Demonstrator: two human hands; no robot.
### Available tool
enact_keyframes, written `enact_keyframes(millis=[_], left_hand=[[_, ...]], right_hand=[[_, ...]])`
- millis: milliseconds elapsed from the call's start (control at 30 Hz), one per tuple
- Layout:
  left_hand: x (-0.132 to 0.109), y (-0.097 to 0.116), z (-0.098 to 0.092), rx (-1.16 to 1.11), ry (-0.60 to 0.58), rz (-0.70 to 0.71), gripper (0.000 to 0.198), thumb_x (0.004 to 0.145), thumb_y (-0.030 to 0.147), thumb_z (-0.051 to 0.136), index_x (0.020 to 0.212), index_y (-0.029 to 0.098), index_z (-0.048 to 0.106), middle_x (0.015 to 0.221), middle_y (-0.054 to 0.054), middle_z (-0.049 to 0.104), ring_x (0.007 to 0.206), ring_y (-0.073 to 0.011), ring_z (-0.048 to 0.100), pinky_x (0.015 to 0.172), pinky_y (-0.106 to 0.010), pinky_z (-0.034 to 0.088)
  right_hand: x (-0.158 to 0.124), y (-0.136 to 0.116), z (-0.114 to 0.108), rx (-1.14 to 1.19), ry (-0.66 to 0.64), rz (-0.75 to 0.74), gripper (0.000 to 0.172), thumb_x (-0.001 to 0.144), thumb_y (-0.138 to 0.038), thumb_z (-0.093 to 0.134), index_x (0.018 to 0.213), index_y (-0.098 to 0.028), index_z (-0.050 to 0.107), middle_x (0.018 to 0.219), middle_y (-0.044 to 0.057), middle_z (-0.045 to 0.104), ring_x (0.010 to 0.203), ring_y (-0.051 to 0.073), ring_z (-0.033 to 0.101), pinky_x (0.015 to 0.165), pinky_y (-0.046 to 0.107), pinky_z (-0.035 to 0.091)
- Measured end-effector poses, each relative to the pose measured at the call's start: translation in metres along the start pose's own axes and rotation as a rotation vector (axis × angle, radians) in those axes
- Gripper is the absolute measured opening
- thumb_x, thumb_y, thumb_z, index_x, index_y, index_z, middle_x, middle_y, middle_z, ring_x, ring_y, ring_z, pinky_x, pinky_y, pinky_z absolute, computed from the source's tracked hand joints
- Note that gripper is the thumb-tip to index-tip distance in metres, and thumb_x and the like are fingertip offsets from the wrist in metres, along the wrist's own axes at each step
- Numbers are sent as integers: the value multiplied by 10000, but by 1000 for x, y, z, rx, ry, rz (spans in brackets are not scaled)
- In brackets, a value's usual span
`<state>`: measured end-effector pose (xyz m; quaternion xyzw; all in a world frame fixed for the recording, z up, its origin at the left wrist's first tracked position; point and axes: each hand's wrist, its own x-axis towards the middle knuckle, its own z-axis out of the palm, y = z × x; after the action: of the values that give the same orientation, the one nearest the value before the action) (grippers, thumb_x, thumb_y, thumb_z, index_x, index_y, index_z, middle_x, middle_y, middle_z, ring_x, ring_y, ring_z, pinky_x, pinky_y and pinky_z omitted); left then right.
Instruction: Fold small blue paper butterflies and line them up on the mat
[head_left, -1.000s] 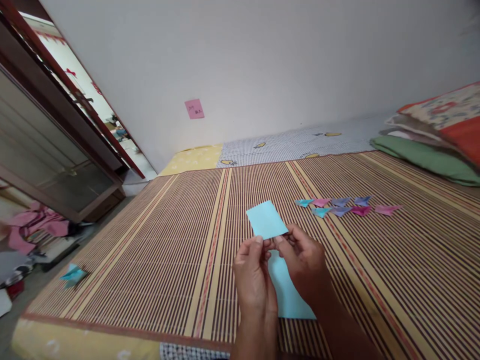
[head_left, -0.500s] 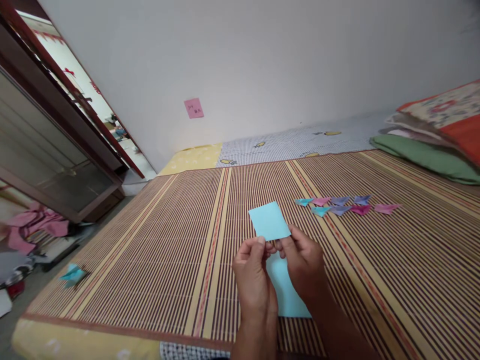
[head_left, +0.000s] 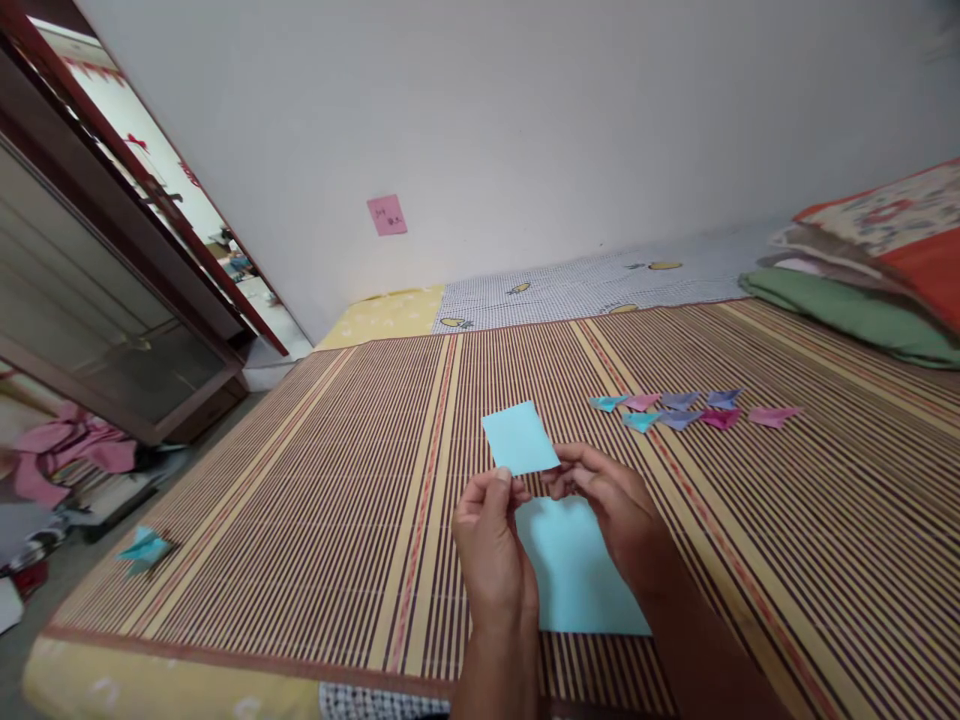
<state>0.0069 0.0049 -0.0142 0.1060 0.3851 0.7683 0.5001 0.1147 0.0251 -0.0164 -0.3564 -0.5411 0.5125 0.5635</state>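
Note:
My left hand (head_left: 491, 545) and my right hand (head_left: 611, 510) both pinch the lower edge of a small light-blue paper sheet (head_left: 519, 438), held up above a striped bamboo mat (head_left: 337, 480). Under my hands a larger light-blue sheet (head_left: 577, 575) lies flat on the mat. Several small folded paper pieces (head_left: 694, 410) in blue, pink and purple lie in a row to the right, beyond my right hand.
Another folded blue paper piece (head_left: 146, 548) lies near the mat's left edge. Pillows (head_left: 877, 270) are stacked at the far right. A pink note (head_left: 387, 215) sticks on the white wall. A wooden cabinet (head_left: 97, 280) and pink clothes (head_left: 67, 450) are at the left.
Both hands moved slightly left with the small sheet. More of the larger blue sheet beneath them shows now.

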Motion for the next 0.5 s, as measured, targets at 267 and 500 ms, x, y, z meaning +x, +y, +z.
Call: enact_keyframes(millis=[267,500], left_hand=[[-9,-5,4,192,-81,85,226,687,286,821,643,143,651,613,0,636,602,-117,591,645,-233,500],[-8,-8,0,222,-105,140,211,735,293,800,679,150,656,638,1,634,627,-123,584,671,-241,489]], right_hand=[[0,7,7,-64,113,99,272,823,-444,730,836,-182,658,669,-3,629,616,165,578,574,260,458],[2,8,1,-124,176,34,353,895,-459,656,669,-190,620,579,-15,584,546,134,537,562,252,434]])
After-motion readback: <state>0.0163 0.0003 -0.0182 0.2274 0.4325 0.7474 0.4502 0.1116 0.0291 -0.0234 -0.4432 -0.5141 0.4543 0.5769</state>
